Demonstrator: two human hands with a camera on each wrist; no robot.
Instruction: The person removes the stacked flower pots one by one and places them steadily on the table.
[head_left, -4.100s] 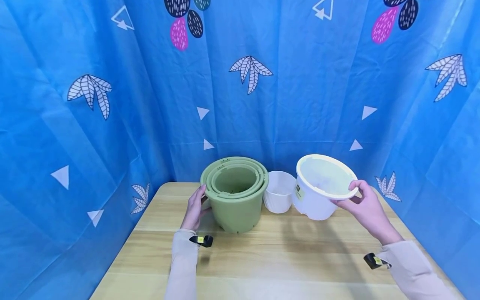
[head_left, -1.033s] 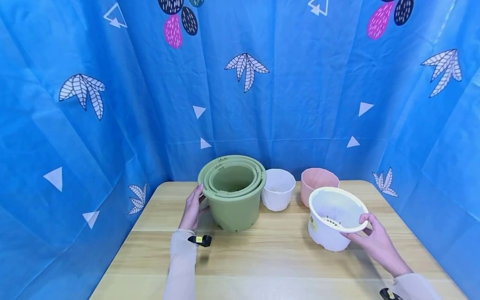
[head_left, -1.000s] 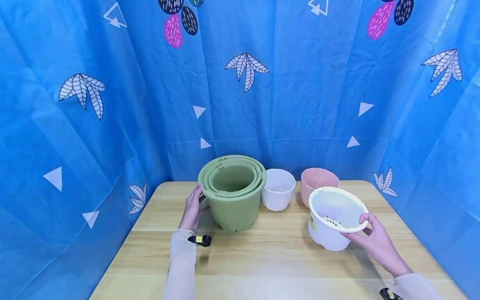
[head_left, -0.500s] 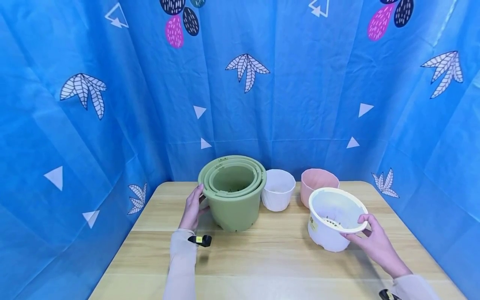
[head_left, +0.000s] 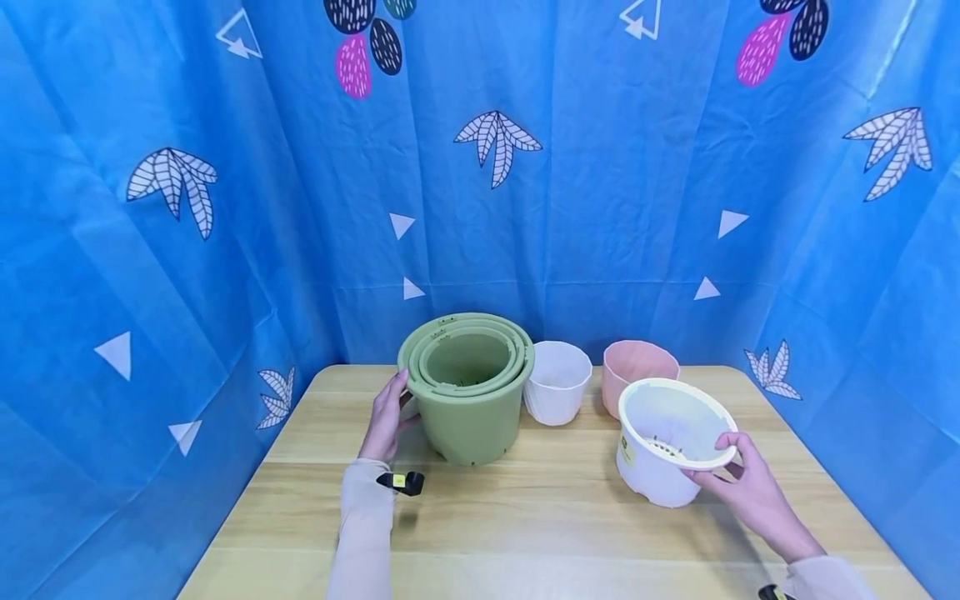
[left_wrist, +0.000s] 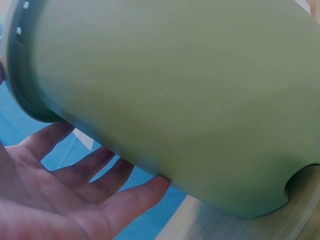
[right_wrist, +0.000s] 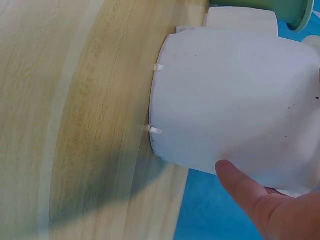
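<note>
A tall green flowerpot [head_left: 472, 429], with smaller green pots nested inside, stands upright at the back left of the table. My left hand [head_left: 384, 421] is at its left side; spread fingertips [left_wrist: 156, 189] touch the outer wall below the rim in the left wrist view. On the right, my right hand [head_left: 753, 487] pinches the rim of a white round flowerpot [head_left: 660, 479], thumb outside and fingers over the edge. This pot has a yellow label, drainage holes in its floor and small notches at its base. It leans a little, its base close over the wood.
Between the two hands, farther back, a small white pleated pot [head_left: 555, 404] stands beside the green one. A pink faceted pot [head_left: 615, 387] is behind the held white pot, which partly covers it. The wooden table [head_left: 525, 533] backs onto a blue patterned curtain [head_left: 600, 183].
Compared with about four seconds ago, my right hand has brought the white flowerpot lower and nearer, exposing the pink pot. Over the last second both hands hold nearly still; the view tilts slightly.
</note>
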